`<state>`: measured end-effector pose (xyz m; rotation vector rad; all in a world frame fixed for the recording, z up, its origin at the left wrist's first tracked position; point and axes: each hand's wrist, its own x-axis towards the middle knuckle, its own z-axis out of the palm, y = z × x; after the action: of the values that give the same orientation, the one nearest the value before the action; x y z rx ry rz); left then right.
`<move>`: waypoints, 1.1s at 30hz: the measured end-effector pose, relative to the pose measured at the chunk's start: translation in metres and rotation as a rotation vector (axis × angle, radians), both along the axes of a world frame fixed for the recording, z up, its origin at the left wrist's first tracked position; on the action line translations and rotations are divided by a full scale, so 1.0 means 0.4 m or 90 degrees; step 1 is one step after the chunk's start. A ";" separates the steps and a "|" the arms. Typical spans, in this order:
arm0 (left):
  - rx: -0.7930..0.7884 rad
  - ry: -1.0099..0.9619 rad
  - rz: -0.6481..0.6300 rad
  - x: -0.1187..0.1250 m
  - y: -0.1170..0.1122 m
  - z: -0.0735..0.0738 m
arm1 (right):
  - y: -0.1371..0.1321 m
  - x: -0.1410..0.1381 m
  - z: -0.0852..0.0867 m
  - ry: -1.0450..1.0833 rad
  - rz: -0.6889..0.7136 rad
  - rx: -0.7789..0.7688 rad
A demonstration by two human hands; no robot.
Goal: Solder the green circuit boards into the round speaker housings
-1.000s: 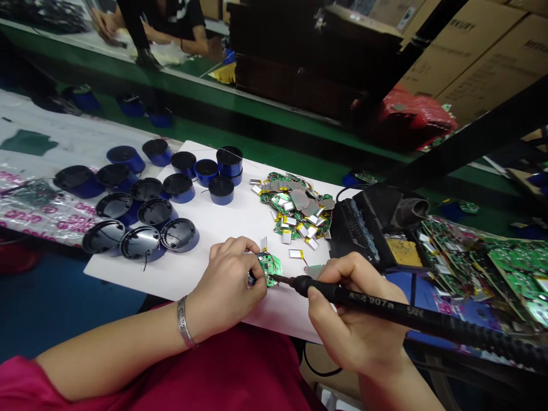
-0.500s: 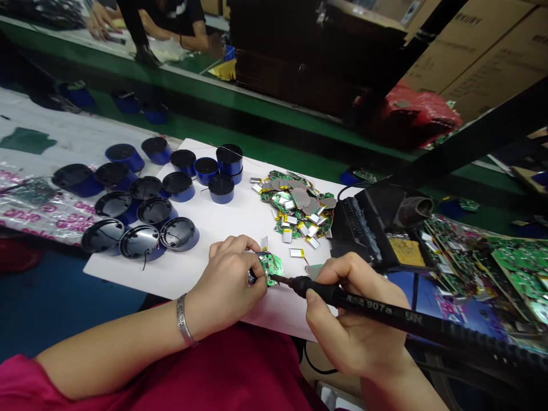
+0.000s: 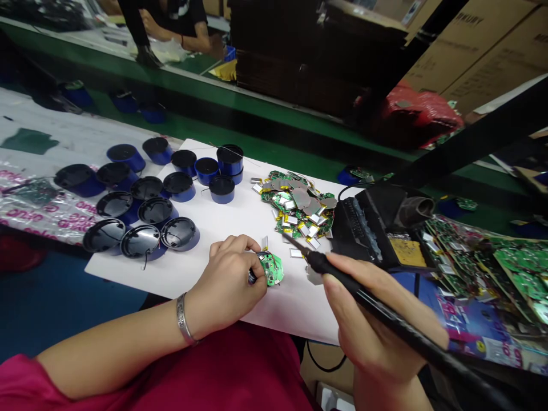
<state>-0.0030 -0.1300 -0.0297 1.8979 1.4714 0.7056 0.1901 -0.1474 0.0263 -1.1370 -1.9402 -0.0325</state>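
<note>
My left hand (image 3: 229, 279) is closed, pinching a small round green circuit board (image 3: 271, 268) against the white sheet (image 3: 240, 222). My right hand (image 3: 377, 319) grips a black soldering iron (image 3: 342, 279) like a pen. Its tip points up and left, lifted clear of the board, near a loose silver battery (image 3: 295, 252). A pile of green boards and silver batteries (image 3: 297, 208) lies just beyond.
Several blue-and-black round housings (image 3: 149, 194) stand on the left of the sheet. A black soldering station (image 3: 377, 225) sits to the right, with trays of green boards (image 3: 492, 268) past it. Another person's arms (image 3: 171, 28) work at the far bench. Cardboard boxes (image 3: 479, 45) stand behind.
My right hand has lifted the soldering iron off the green board and swung its tip up and to the right. The left hand keeps holding the board in place.
</note>
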 end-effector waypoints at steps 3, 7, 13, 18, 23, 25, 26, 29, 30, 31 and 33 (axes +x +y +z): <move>-0.002 0.000 0.000 0.001 0.002 0.001 | 0.008 -0.004 -0.052 0.018 0.043 0.001; 0.013 0.000 -0.002 0.001 0.001 0.002 | 0.009 -0.006 -0.135 -0.018 0.109 0.016; 0.023 0.010 -0.022 -0.003 0.006 0.009 | 0.002 -0.007 -0.215 -0.040 0.110 0.096; 0.006 0.011 -0.118 -0.021 0.018 0.034 | 0.002 -0.009 -0.230 -0.034 0.105 0.101; 0.008 0.142 -0.187 -0.013 0.027 0.037 | 0.004 -0.006 -0.235 -0.035 0.112 0.108; 0.025 0.193 -0.209 -0.007 0.034 0.042 | 0.004 -0.003 -0.238 -0.032 0.096 0.125; 0.028 0.209 -0.221 -0.006 0.040 0.050 | 0.005 -0.002 -0.240 -0.029 0.085 0.137; 0.037 0.248 -0.249 -0.011 0.077 0.099 | 0.008 0.001 -0.247 -0.012 0.057 0.173; 0.054 0.263 -0.246 -0.013 0.099 0.122 | 0.009 0.002 -0.250 -0.006 0.053 0.182; 0.080 0.280 -0.236 -0.016 0.127 0.146 | 0.010 0.002 -0.252 -0.001 0.050 0.188; 0.146 0.324 -0.195 -0.015 0.203 0.193 | 0.010 0.001 -0.258 0.006 0.053 0.196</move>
<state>-0.0092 -0.0490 0.0473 2.5456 1.3752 0.2621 0.1906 -0.1433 -0.0767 -0.8513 -1.8932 -0.2711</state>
